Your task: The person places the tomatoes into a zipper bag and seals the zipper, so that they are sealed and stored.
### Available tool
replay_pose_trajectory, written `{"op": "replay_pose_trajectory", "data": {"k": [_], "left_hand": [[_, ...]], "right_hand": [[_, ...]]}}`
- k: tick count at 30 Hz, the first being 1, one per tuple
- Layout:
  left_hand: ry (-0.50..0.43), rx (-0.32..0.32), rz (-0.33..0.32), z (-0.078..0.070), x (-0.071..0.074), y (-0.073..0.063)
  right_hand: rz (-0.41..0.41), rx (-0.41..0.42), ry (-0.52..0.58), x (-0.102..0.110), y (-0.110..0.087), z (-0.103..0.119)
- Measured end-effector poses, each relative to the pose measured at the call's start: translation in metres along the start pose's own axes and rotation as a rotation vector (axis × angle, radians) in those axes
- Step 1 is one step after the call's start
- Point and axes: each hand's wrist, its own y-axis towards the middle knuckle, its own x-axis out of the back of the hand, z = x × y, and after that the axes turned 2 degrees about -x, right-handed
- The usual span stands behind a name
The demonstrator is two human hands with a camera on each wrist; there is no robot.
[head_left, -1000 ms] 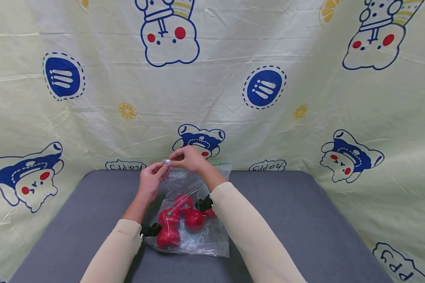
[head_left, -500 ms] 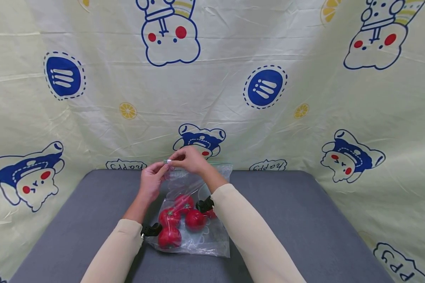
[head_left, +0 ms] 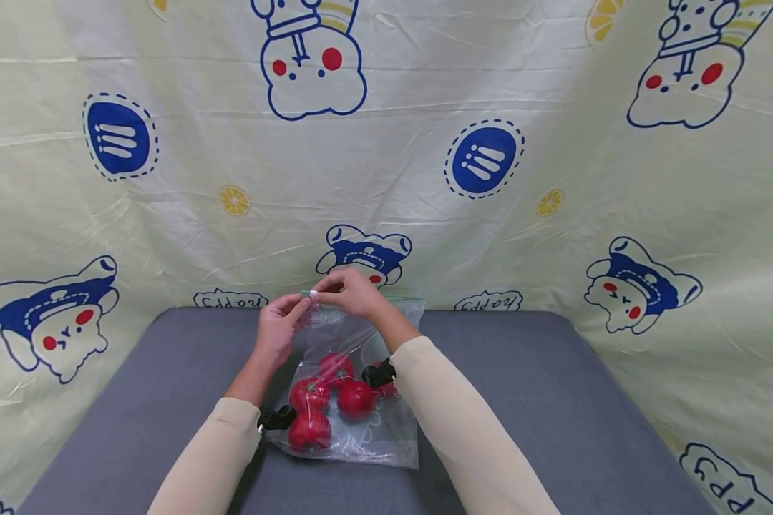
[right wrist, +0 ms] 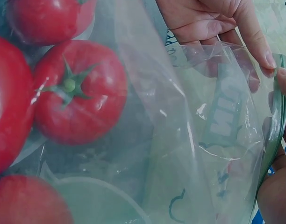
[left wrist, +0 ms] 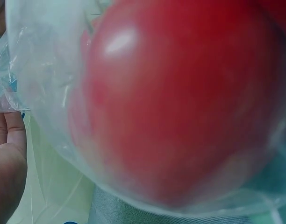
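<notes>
A clear zip bag (head_left: 386, 454) lies on the table with several red tomatoes (head_left: 356, 399) inside. Its top edge is raised at the far side. My left hand (head_left: 275, 329) pinches the bag's top left corner between thumb and fingers. Right beside it, my right hand (head_left: 353, 292) pinches a small white slider (head_left: 313, 294) on the zip edge. The green zip strip (right wrist: 276, 121) runs down the right side of the right wrist view, with fingers of both hands on it. A large tomato (left wrist: 180, 102) behind plastic fills most of the left wrist view.
A grey cloth-covered table (head_left: 522, 415) extends on both sides of the bag. Behind it hangs a pale curtain (head_left: 399, 172) printed with cartoon bears and orange slices. Black wrist cameras, one of them the left camera (head_left: 277, 418), sit close over the bag.
My right hand and the white slider have moved slightly right along the zip edge, away from my left fingertips. The left hand keeps its pinch at the corner.
</notes>
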Motion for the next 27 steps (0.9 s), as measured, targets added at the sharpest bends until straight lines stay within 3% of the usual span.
{"op": "replay_pose_trajectory", "data": {"k": [16, 27], "left_hand": [[0.056, 0.014, -0.009, 0.002, 0.002, 0.002], [0.039, 0.000, 0.002, 0.003, 0.003, 0.001]], "right_hand": [[-0.032, 0.006, -0.030, 0.005, -0.005, -0.012], [-0.051, -0.004, -0.035, 0.010, -0.009, -0.024]]}}
